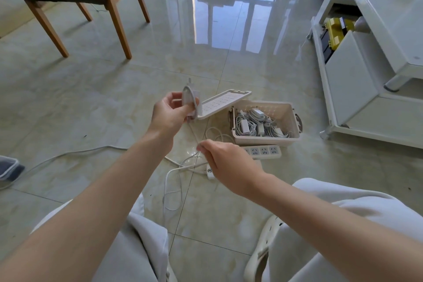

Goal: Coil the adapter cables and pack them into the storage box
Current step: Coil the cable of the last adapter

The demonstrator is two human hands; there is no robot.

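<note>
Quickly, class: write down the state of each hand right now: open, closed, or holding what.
Left hand: grips the adapter.
Right hand: pinches the cable that hangs from it.

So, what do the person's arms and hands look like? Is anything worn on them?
Both forearms are bare up to the frame edge: no sleeves show. The left hand and the right hand carry no gloves, and no ring, watch or bracelet is visible. Lower down, the person wears light grey trousers and a cream perforated clog.
</note>
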